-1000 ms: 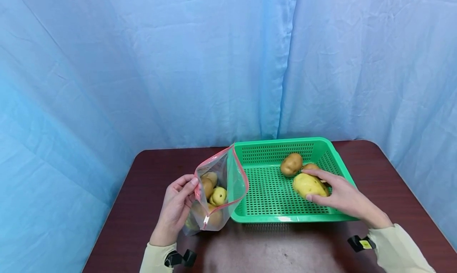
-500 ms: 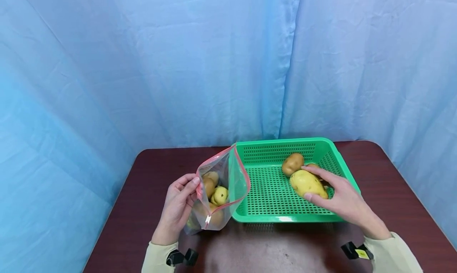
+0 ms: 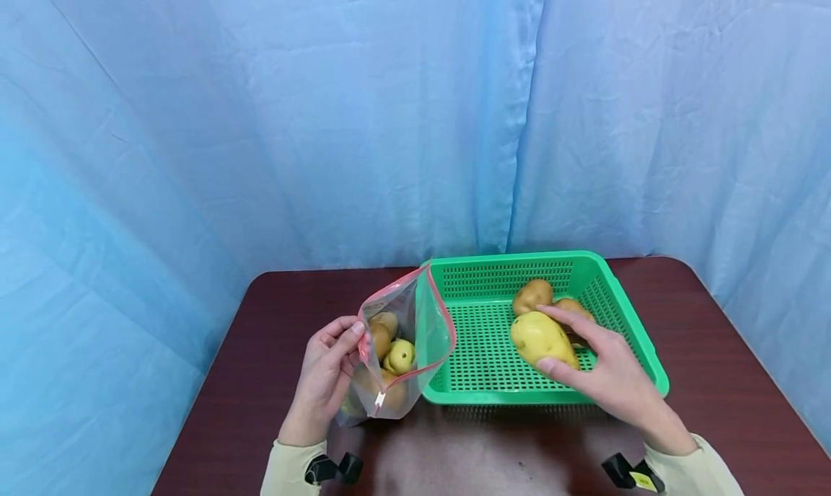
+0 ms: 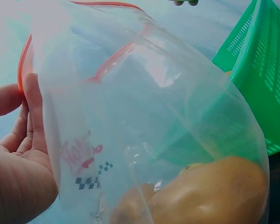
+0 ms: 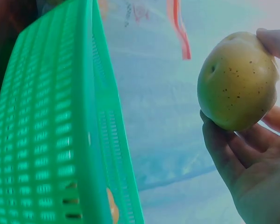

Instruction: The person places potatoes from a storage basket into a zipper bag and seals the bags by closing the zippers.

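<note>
My left hand (image 3: 318,381) pinches the pink-edged mouth of a clear zip bag (image 4: 116,107), its thumb and fingers on the left rim. The bag gapes wide and leans by the basket; several potatoes (image 3: 401,354) lie inside, with a white slider (image 3: 379,400) at the near corner. Over the green basket (image 3: 519,397), my right hand (image 3: 613,370) holds a large yellow potato (image 5: 238,81) between thumb and fingers. Dark specks dot its skin in the right wrist view. Behind it, brown potatoes (image 3: 532,296) sit on the basket floor, partly covered by the hand.
The basket has slotted walls and stands on a dark reddish-brown table (image 3: 286,323). A light blue curtain (image 3: 389,121) hangs along the table's far edge. A black strap with a camera (image 3: 334,468) sits on the left wrist, and another on the right.
My right hand has lifted the yellow potato and carried it leftward, away from the brown potatoes. My left hand and the bag have stayed nearly still.
</note>
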Demonstrator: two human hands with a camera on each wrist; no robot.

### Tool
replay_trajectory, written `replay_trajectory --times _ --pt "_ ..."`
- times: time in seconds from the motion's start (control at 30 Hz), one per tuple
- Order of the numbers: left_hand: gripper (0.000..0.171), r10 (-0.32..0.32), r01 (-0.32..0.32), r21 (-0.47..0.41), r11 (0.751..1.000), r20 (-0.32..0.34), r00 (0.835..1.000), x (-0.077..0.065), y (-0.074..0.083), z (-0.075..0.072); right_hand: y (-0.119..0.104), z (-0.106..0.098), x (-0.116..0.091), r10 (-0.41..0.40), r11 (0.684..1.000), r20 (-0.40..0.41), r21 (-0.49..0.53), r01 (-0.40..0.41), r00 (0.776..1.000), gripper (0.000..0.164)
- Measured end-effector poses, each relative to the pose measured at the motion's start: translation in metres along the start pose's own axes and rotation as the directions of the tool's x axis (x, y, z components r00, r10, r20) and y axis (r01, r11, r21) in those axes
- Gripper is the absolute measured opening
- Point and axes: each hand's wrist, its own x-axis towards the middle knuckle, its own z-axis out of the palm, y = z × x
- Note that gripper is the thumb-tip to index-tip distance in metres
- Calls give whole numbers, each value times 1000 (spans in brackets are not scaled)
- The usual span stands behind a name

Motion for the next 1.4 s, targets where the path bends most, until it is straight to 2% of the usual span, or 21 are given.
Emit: replay_trajectory --times 0.33,0.63,0.97,1.27,1.4 --pt "21 2 -2 -15 1000 -2 1000 0 0 3 -23 17 5 -20 999 -79 46 24 997 70" --pt "18 -1 1 6 1000 -5 1000 0 -1 1 -44 37 17 8 988 -51 155 0 999 69" --pt "16 -12 12 10 1000 -13 1000 0 -2 1 -63 72 30 -85 979 -82 176 99 993 71" --pt "18 -19 19 -12 1000 -8 1000 0 -1 2 -73 96 47 -119 974 -54 188 127 991 69" --pt "17 -30 29 -14 999 -15 999 1 -1 2 -75 106 55 -160 973 -58 161 167 985 68"
